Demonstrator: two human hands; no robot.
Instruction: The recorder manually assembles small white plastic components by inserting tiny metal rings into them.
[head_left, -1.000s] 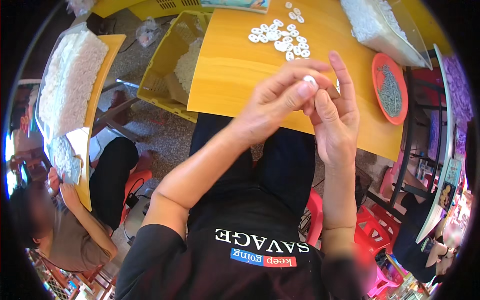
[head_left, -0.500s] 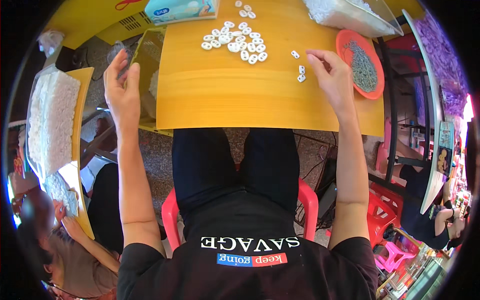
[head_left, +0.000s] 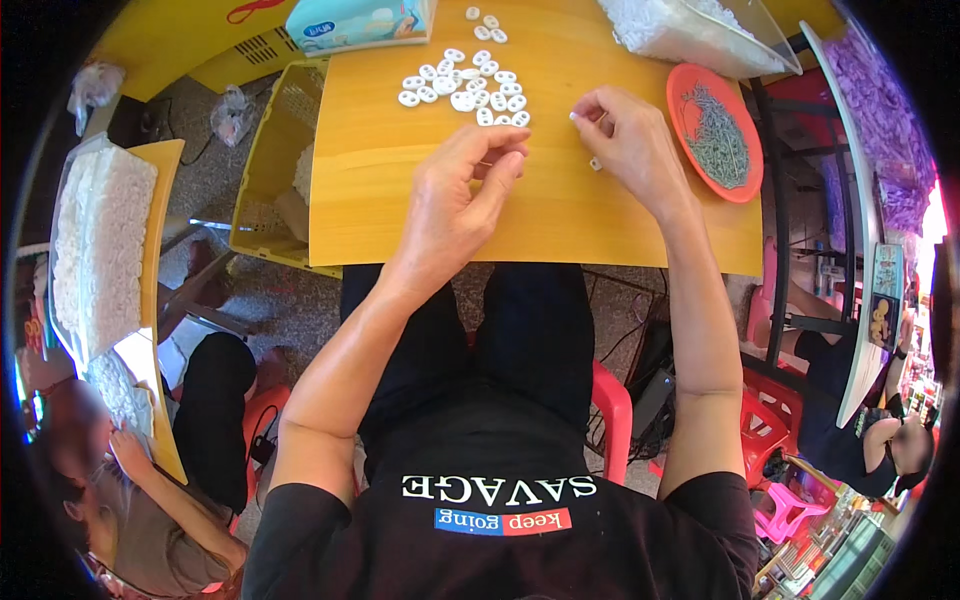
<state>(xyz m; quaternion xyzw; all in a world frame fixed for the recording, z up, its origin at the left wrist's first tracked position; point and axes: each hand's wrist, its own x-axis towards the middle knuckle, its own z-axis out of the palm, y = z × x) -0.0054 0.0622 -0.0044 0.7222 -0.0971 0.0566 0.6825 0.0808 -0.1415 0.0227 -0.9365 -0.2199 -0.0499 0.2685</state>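
Over the table's near middle, my left hand (head_left: 450, 200) is open, its thumb and fingers curved with a gap between them. Its fingertips are just short of the pile of white oval two-hole plastic pieces (head_left: 480, 85). My right hand (head_left: 635, 145) is closed in a pinch at the right side of the table. A small white plastic piece (head_left: 574, 117) shows at its fingertips, mostly covered by them. Below those fingers another small white piece (head_left: 595, 163) lies on the wood. An orange-red plate (head_left: 750, 120) of thin grey metal pins (head_left: 718, 140) stands to the right.
A tissue pack (head_left: 360, 25) lies at the table's far left, and a clear bin of white pieces (head_left: 680, 35) at the far right. Beside the table's left edge stands a yellow crate (head_left: 265, 190). A co-worker (head_left: 150, 490) sits at a side table on the left.
My left hand has moved right from beside the crate to the table's middle. My right hand has shifted left over the small pieces and now pinches one.
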